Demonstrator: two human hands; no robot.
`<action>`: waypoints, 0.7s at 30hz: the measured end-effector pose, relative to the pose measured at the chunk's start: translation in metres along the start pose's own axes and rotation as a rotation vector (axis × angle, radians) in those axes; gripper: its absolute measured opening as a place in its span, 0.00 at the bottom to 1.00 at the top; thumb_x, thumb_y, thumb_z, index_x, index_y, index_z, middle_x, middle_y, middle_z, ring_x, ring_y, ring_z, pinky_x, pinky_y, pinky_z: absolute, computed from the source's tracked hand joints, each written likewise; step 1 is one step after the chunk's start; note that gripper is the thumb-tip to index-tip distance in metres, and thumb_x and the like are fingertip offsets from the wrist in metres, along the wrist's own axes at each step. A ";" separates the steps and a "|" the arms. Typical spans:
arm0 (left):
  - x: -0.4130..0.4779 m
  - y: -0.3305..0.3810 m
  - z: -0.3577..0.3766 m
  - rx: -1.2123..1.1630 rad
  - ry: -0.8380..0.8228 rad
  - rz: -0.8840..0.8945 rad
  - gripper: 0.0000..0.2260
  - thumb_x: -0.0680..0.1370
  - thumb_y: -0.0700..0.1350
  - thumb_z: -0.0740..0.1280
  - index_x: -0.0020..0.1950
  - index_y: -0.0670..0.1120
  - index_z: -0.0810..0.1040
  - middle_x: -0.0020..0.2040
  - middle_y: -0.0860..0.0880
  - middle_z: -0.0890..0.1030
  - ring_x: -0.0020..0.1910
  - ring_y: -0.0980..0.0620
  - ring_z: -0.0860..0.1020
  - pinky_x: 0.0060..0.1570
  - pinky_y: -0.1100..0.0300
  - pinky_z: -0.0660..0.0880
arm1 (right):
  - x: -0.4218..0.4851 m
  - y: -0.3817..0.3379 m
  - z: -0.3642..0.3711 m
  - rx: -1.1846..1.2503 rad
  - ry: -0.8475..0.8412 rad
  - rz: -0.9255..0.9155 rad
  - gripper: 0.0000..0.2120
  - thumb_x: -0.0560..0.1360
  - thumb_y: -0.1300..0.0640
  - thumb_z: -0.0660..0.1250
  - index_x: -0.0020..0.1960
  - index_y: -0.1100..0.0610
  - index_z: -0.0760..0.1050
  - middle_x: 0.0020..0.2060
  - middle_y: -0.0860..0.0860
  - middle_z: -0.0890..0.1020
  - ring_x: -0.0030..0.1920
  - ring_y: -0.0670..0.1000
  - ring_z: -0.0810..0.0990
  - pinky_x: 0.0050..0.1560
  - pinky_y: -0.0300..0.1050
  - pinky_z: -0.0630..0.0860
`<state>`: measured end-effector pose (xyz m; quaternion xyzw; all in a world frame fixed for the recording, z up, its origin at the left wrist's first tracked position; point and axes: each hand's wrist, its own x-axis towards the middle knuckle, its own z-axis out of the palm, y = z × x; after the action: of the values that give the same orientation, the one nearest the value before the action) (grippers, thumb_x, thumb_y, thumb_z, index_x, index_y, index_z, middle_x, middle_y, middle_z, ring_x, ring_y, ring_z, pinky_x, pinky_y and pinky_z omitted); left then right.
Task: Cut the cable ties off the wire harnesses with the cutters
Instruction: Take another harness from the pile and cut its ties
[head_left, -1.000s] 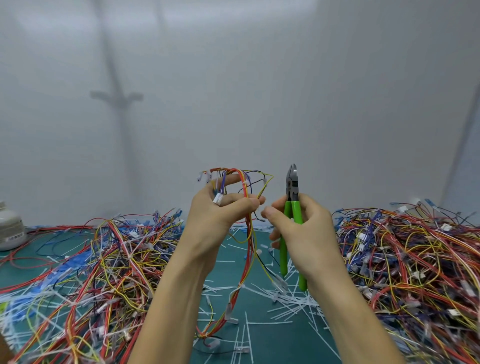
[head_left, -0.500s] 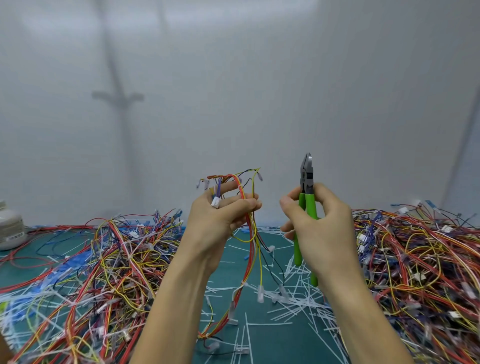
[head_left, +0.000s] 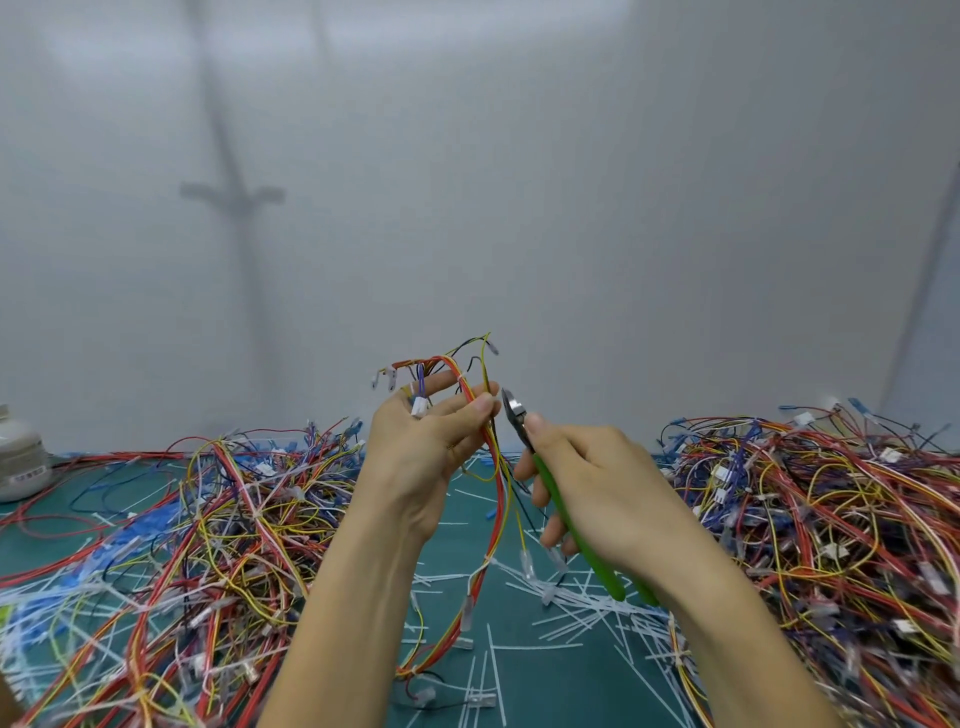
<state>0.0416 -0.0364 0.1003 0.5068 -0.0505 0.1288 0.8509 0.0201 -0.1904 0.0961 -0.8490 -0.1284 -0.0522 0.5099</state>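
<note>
Harness (head_left: 497, 488) hangs near-vertical, pinched between thumb and fingers of left hand (head_left: 426, 452). Right hand (head_left: 597, 483) grips cutters (head_left: 555, 486) just right of harness, nose tilted up-left, tip close beside the strands at the left thumb (tie there too small to make out). A bite would run across the wires' long axis. Half a second back, cutters stood upright, well apart from harness; now leaned in.

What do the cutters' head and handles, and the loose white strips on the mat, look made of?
Cutters: the head looks like bare grey steel, with a dull glint. The handles look like matte green plastic or rubber sleeves. White strips: thin, straight and pale, so likely nylon tie offcuts.
</note>
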 end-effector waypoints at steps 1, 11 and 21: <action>0.000 0.000 0.000 -0.005 0.003 -0.003 0.15 0.73 0.28 0.69 0.56 0.42 0.73 0.40 0.46 0.86 0.36 0.52 0.84 0.34 0.63 0.79 | 0.000 0.000 0.000 0.000 -0.009 0.001 0.26 0.79 0.36 0.54 0.39 0.53 0.79 0.31 0.49 0.80 0.27 0.51 0.83 0.40 0.57 0.81; 0.002 -0.001 -0.002 -0.075 -0.006 -0.053 0.22 0.73 0.30 0.69 0.67 0.36 0.72 0.41 0.49 0.86 0.37 0.54 0.84 0.33 0.63 0.78 | -0.001 -0.001 0.001 -0.048 -0.015 -0.009 0.25 0.79 0.36 0.54 0.39 0.52 0.79 0.32 0.49 0.80 0.27 0.50 0.83 0.41 0.56 0.81; 0.001 -0.003 0.002 -0.096 -0.047 -0.118 0.23 0.74 0.31 0.68 0.69 0.38 0.71 0.42 0.49 0.86 0.38 0.54 0.83 0.35 0.63 0.78 | 0.001 0.000 0.004 -0.016 0.009 -0.019 0.26 0.79 0.36 0.54 0.40 0.54 0.78 0.33 0.50 0.81 0.27 0.51 0.82 0.38 0.53 0.80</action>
<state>0.0438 -0.0393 0.0989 0.4703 -0.0467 0.0642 0.8789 0.0209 -0.1864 0.0947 -0.8515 -0.1337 -0.0621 0.5032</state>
